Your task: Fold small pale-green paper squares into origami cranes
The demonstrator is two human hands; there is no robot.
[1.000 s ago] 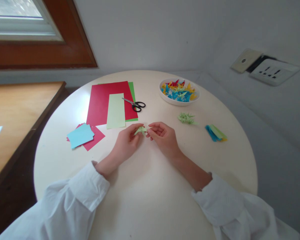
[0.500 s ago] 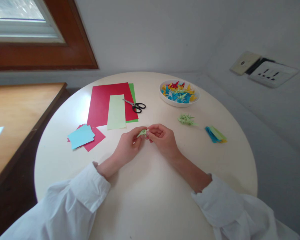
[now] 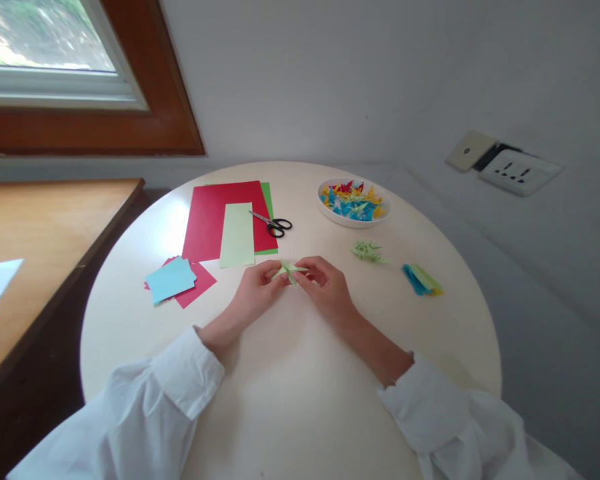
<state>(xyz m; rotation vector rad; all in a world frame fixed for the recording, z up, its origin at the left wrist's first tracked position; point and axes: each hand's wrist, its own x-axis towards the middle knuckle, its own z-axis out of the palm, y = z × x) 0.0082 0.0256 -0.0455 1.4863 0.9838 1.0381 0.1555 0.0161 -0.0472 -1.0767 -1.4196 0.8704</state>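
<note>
A small pale green folded paper piece (image 3: pixel 290 270) is held between both hands over the middle of a round cream table (image 3: pixel 290 373). My left hand (image 3: pixel 253 297) pinches its left side with the fingertips. On the right side my right hand (image 3: pixel 326 288) pinches it too, fingers curled. Both sleeves are white. The paper's folds are partly hidden by my fingers.
Red, green and pale green sheets (image 3: pixel 233 220) lie at the back left with black scissors (image 3: pixel 273 225). Small blue and red squares (image 3: pixel 173 280) lie left. A white dish of coloured folded papers (image 3: pixel 353 201), green folded pieces (image 3: pixel 367 251) and a blue-green stack (image 3: pixel 422 279) lie right.
The camera has tilted up and back a little, so everything sits lower in view. The green piece has been turned and opened out slightly between my fingers.
</note>
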